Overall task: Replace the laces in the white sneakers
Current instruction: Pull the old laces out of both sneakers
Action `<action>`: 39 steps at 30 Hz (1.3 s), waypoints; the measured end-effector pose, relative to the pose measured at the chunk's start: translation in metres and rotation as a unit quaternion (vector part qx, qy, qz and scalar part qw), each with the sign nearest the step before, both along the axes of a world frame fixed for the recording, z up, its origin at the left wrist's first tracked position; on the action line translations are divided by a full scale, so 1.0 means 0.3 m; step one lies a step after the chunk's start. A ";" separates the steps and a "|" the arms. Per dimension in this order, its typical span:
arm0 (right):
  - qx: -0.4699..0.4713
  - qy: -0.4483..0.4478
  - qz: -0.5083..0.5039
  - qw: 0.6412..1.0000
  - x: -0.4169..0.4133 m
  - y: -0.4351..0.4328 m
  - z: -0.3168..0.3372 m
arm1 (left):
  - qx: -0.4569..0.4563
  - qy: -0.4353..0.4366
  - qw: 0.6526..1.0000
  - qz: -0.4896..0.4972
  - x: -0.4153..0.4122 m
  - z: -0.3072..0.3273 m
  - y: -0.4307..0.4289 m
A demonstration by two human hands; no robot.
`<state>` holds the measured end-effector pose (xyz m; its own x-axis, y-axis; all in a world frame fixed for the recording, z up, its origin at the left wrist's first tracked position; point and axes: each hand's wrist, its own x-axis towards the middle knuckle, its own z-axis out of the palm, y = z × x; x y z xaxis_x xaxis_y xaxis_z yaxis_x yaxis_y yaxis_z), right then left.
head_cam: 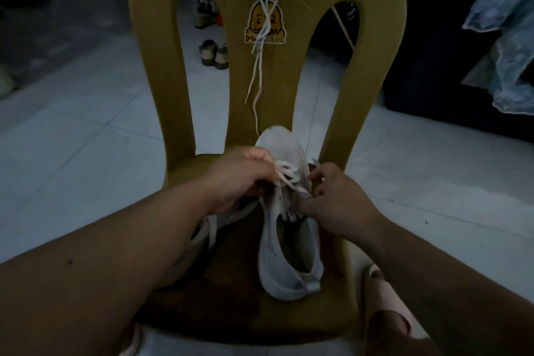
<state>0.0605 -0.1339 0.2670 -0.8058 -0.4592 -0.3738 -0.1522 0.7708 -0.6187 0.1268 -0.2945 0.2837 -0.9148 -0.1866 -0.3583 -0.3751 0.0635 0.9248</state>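
Fingers of the left hand (242, 179) are curled and pinch the lace (289, 173) at the left row of eyelets of the white sneaker (278, 144). This sneaker lies on the seat of the yellow chair (375, 66) with its toe toward the backrest. On the other side, the right hand (338, 199) has its fingers bent and seems to pinch the same lace against the right edge of the shoe. I think the main danger is an uneven pull: if the left hand draws harder, the shoe may turn or slide on the smooth seat, or the short end near the right fingers may slip back through its eyelet. An eyelet may also be missed, because the light is very weak. The second sneaker (215, 221) is mostly covered by the left forearm, so its condition cannot be judged. The loose laces (258, 72) hanging over the backrest are cut off at the top edge, and how they are fixed is not visible. The right fingertips hide the lace end, and I cannot tell whether the lace in the shoe is the old one or the new one.
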 end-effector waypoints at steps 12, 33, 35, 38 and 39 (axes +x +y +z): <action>0.041 0.163 0.060 0.984 0.025 -0.010 0.025 | -0.188 0.002 0.974 -0.128 0.004 0.027 0.003; 0.032 0.137 0.081 0.987 0.013 -0.011 0.034 | -0.457 0.069 0.882 -0.091 0.041 0.041 -0.016; 0.034 0.162 0.088 0.982 0.013 -0.017 0.043 | -0.537 0.088 0.825 -0.156 0.027 0.022 0.030; 0.019 0.164 0.087 0.982 0.015 -0.023 0.042 | -0.584 0.107 0.790 -0.151 0.012 -0.001 0.062; 0.015 0.160 0.085 0.983 0.017 -0.022 0.039 | -0.592 0.119 0.785 -0.137 0.011 -0.008 0.061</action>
<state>0.0655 -0.1406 0.2788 -0.7963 -0.5907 -0.1301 -0.4638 0.7344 -0.4954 0.1301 -0.2761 0.2812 -0.9934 -0.0443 0.1054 -0.0228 0.9800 0.1976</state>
